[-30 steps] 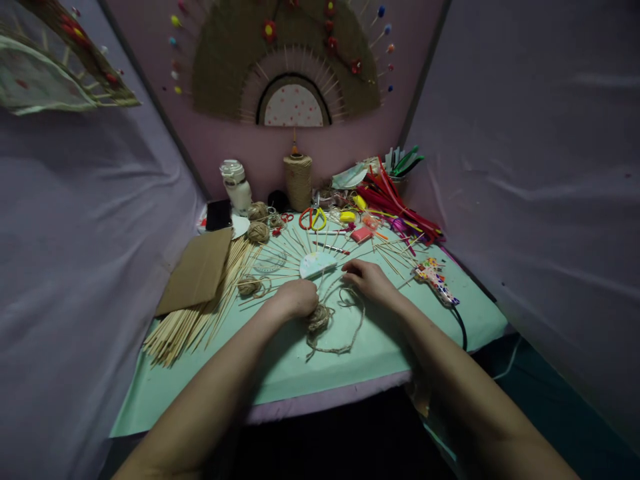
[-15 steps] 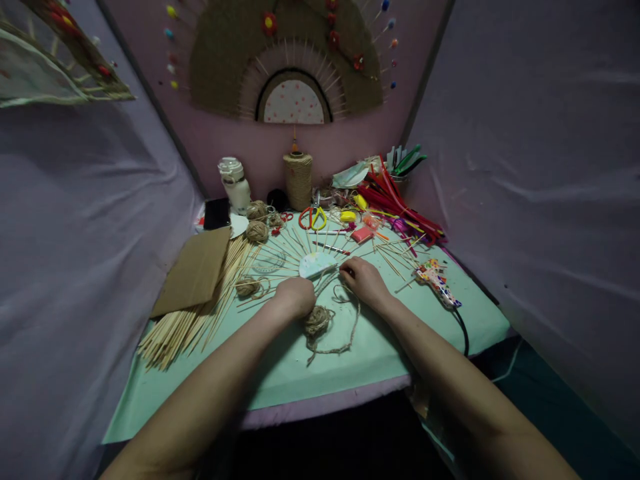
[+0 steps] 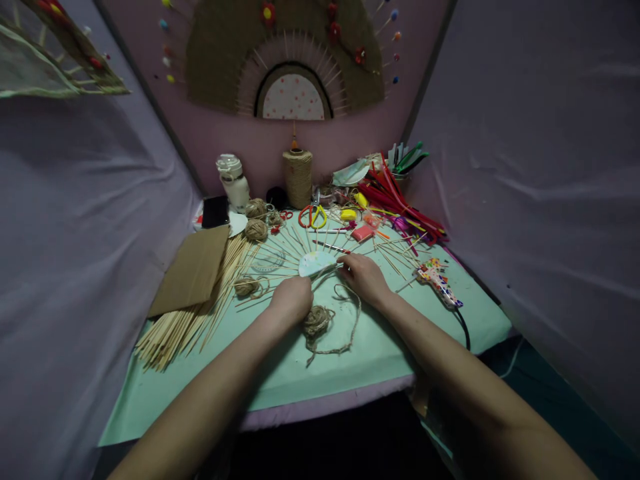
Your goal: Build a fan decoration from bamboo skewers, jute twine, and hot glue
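A pale blue half-round paper piece (image 3: 316,262) lies on the table with thin wooden sticks (image 3: 270,262) fanning out around its curve. Jute twine (image 3: 325,274) stretches along its straight lower edge, between my hands. My left hand (image 3: 293,297) is closed at the lower left of the piece, on the twine; its fingertips are hidden. At the right corner, my right hand (image 3: 364,275) pinches the twine between thumb and fingers. Below them sits a small twine ball (image 3: 317,321), its loose strand curving to the right.
Cardboard (image 3: 193,270) and a bundle of sticks (image 3: 173,337) lie at left. A glue gun (image 3: 439,281) with a cord is at right. Scissors (image 3: 313,215), a twine spool (image 3: 298,179), a bottle (image 3: 233,181) and red pipe cleaners (image 3: 400,200) stand or lie along the back.
My left hand has shifted slightly left and my right hand slightly up and left. The twine between them now lies closer to the paper's straight edge. The view has tilted a little.
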Motion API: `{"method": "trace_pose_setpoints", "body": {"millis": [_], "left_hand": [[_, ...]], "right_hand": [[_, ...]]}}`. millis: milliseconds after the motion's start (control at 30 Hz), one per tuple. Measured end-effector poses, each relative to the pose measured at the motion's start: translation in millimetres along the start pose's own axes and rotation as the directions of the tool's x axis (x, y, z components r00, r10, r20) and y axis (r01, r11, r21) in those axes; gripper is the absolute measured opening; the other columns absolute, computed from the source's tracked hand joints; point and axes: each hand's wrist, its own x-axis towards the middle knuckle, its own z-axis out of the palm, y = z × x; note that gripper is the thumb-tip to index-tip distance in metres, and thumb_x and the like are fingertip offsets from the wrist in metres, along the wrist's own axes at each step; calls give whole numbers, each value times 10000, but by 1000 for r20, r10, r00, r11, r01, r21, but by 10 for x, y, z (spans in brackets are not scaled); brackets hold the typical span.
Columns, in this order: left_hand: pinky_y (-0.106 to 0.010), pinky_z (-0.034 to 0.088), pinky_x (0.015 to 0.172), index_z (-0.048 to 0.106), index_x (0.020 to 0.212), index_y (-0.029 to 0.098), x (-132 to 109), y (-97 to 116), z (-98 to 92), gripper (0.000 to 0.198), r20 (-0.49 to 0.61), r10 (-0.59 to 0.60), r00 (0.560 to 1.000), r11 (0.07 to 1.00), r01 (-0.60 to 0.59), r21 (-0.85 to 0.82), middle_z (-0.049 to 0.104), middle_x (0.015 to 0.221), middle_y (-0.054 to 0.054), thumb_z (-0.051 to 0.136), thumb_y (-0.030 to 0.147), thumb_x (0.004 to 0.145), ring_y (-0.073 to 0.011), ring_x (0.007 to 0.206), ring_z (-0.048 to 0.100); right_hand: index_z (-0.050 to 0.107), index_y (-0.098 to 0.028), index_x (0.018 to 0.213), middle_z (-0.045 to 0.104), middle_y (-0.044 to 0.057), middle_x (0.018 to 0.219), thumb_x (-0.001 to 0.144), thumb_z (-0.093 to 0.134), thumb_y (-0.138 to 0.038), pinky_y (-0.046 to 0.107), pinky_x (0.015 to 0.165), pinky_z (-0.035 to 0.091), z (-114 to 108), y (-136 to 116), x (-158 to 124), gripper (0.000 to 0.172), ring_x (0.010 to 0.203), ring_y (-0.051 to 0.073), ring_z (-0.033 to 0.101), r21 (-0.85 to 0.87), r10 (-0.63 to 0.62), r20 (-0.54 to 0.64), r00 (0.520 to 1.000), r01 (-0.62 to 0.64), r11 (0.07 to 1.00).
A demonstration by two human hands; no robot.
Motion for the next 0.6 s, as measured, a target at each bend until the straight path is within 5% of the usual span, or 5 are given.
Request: {"method": "trace_pose_setpoints", "body": {"millis": [333, 600], "left_hand": [[-339, 459, 813, 677, 1004, 129, -16, -102, 123, 323, -140, 58, 988, 998, -62, -24, 699, 1037, -168, 366, 195, 949, -271, 978, 651], [-321, 436, 790, 676, 955, 156, 9, -151, 191, 278, -172, 30, 985, 996, -44, -75, 702, 1022, -137, 404, 211, 940, -257, 959, 643]], "right_hand": [[651, -229, 1041, 637, 85, 1083, 904, 547, -170, 288, 743, 420, 78, 17, 2, 182, 903, 207, 603, 7, -31, -30, 999, 31, 999], [677, -209, 974, 654, 75, 947, 913, 522, -142, 285, 769, 405, 70, 37, 40, 180, 889, 208, 577, -8, -108, -12, 994, 108, 994]]}}
